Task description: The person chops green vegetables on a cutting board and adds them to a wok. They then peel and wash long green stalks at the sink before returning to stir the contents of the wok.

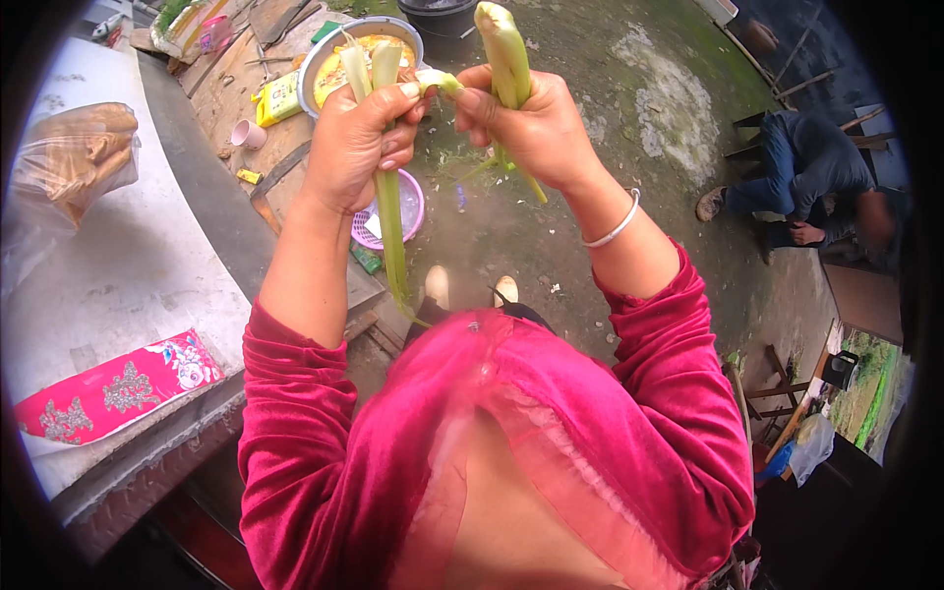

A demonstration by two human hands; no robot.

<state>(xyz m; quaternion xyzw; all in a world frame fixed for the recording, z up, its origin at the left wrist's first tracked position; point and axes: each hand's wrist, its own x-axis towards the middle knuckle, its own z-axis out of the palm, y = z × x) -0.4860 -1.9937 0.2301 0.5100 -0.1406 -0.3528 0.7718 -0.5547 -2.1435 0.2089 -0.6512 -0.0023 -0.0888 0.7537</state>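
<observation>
My left hand (346,151) is closed around long green leaf stalks (391,221), whose pale cut ends stick up above my fist and whose thin ends hang towards my lap. In my right hand (546,129) is a thick, pale green vegetable stem (507,55), held upright, with thin green strands trailing below. A short pale green piece (441,80) bends between the fingertips of both hands, pinched on either side. Whether it is still joined to the stalks is hidden by my fingers.
Beyond my left hand stands a round basin (308,81) with yellow and orange inside. Below it are a purple plastic basket (419,214) and a pink cup (248,135). A plastic bag (88,151) and red packet (122,391) lie on the left slab. A person (811,162) sits at right.
</observation>
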